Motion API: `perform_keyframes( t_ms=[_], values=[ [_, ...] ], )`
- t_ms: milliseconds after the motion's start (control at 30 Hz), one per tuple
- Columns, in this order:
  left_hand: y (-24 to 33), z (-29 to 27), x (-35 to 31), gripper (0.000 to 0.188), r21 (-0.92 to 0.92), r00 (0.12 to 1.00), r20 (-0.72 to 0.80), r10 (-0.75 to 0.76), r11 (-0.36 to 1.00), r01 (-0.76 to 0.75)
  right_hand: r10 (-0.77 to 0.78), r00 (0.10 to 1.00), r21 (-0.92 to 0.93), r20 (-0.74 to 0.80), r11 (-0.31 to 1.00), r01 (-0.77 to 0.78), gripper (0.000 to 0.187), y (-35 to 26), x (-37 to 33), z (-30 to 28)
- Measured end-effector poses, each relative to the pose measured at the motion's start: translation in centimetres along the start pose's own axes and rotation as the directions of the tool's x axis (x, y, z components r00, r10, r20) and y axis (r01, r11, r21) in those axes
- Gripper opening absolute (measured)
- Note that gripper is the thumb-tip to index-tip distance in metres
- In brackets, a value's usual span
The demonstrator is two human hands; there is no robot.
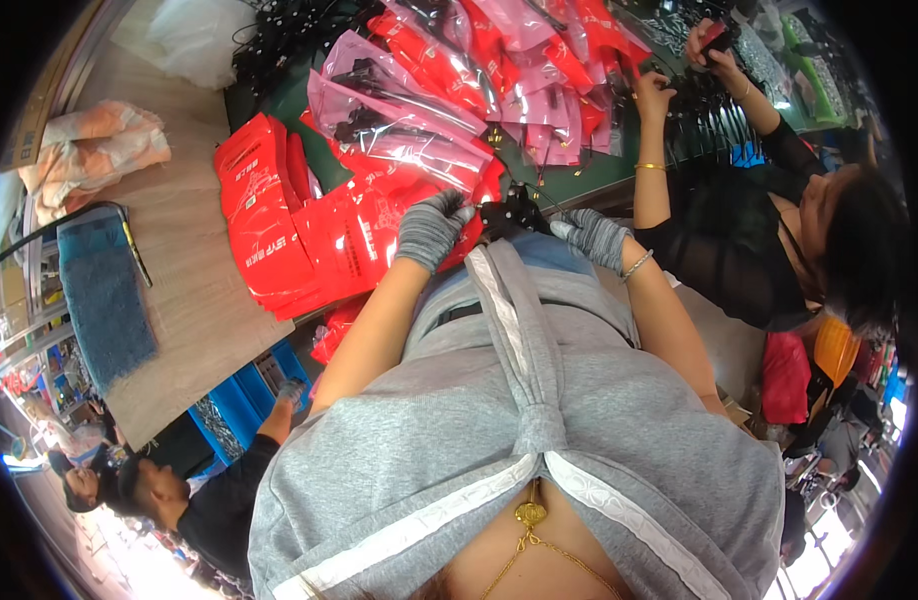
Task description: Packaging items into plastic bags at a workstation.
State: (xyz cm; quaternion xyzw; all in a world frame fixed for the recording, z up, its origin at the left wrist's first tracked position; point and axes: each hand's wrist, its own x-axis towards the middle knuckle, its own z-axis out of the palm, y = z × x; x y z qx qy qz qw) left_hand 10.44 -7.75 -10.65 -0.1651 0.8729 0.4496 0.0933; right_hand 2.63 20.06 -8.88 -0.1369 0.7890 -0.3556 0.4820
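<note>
My left hand [434, 232], in a grey striped glove, has its fingers closed at the edge of a red plastic bag [354, 232] near the table's front edge. Just right of those fingertips lies a coiled black cable bundle [519, 208], close against my body. My right hand [591, 238], gloved alike, is curled at the bundle's right side; what its fingers pinch is hidden. More glossy red bags [259, 215] lie in a stack to the left. Beyond my hands are pink clear-fronted bags [404, 125] with black cables inside.
At right a co-worker's hand [654, 92] reaches over the table among black cables [689, 110]. The left board [194, 290] bears a blue cloth [107, 290] and a checked cloth [99, 150]. Blue bins [234, 405] stand below, beside another person [219, 500].
</note>
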Motion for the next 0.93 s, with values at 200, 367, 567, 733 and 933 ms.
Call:
perform_keyframes(
  t_ms=[200,367,567,733,933],
  values=[
    [-0.3,-1.9,-1.7,0.037,-0.395,0.978,0.169,-0.126,0.9,0.184,0.136,0.984,0.153,0.112,0.976,-0.152,0.026,-2.2,0.4,0.1],
    [-0.3,-2.6,-2.4,0.022,-0.515,0.991,0.111,-0.074,0.848,0.121,-0.098,0.993,-0.131,-0.064,0.987,0.089,0.033,-2.7,0.6,0.9],
    [-0.5,-2.8,-2.6,0.017,-0.636,1.0,-0.019,-0.006,0.772,-0.008,-0.211,0.978,-0.434,-0.007,0.881,0.187,0.041,-6.3,-0.9,-0.3],
    [0.5,-3.6,-2.7,0.02,-0.575,0.999,-0.037,0.031,0.817,-0.047,-0.193,0.981,-0.354,0.014,0.917,0.185,0.043,-6.4,-0.7,-0.2],
    [3.1,-4.9,-3.2,0.024,-0.544,0.999,0.027,-0.03,0.838,0.04,-0.077,0.995,-0.272,-0.064,0.961,0.057,0.04,-9.0,-0.1,0.6]
  ],
)
